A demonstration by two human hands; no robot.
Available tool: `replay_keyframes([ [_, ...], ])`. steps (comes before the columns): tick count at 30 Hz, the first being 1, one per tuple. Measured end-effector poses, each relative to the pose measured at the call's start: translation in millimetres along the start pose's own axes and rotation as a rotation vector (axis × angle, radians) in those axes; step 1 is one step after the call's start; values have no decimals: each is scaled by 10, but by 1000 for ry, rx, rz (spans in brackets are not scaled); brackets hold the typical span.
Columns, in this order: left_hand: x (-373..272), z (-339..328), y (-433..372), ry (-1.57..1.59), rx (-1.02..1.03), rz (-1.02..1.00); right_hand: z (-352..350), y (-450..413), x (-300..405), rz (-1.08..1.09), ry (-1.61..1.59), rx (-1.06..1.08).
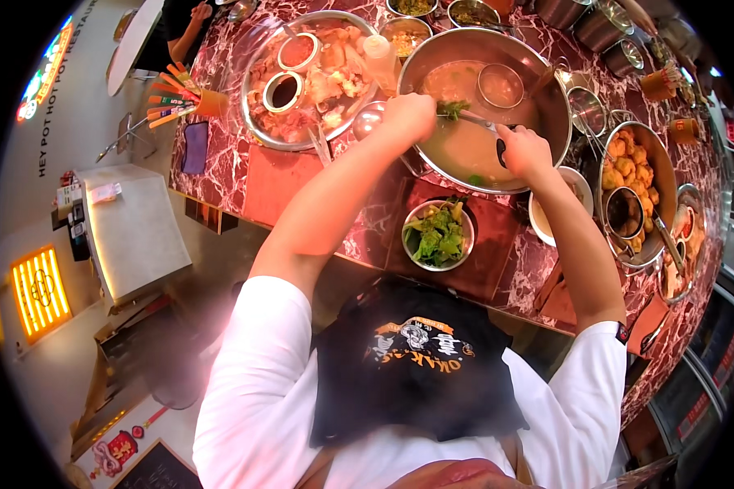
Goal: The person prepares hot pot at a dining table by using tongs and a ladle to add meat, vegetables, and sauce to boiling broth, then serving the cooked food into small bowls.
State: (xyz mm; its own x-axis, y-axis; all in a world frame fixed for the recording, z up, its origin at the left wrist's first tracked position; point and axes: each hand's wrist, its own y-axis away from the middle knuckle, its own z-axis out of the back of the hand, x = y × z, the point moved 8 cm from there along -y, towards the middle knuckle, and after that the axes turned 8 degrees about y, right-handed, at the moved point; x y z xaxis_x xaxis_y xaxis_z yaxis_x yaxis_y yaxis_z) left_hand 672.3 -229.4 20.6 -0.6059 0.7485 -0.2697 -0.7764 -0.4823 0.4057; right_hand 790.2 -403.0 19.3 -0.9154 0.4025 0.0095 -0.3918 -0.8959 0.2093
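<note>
A large steel pot of pale broth [465, 150] stands in front of me. Over its left side, my left hand [411, 116] grips a bunch of green herbs [452, 109]. My right hand [524, 151] holds black-handled kitchen scissors [480, 121], whose blades meet the herbs. Whether the blades are apart cannot be told. A round metal strainer or ladle bowl [500, 86] sits in the broth, and some green bits float near the pot's lower rim. Nearer my body, a steel bowl of leafy greens [438, 235] rests on a reddish-brown mat [495, 260].
Left of the pot lies a wide platter of meat [336, 79] with sauce cups and tongs [320, 145]. A squeeze bottle [379, 58] stands beside it. On the right are a white bowl [544, 223] and a pot of fried balls [633, 165]. Someone's arm [183, 43] shows at upper left.
</note>
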Motion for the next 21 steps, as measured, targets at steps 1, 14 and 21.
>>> replay_keyframes([
  [1,0,24,55,27,-21,-7,19,43,7,-3,14,-8],
  [14,38,796,1623,117,-438,-217,1341,1343,641,-158,95,-147],
  [21,339,172,2664,308,-308,-300,1248,2261,1115,-39,12,47],
])
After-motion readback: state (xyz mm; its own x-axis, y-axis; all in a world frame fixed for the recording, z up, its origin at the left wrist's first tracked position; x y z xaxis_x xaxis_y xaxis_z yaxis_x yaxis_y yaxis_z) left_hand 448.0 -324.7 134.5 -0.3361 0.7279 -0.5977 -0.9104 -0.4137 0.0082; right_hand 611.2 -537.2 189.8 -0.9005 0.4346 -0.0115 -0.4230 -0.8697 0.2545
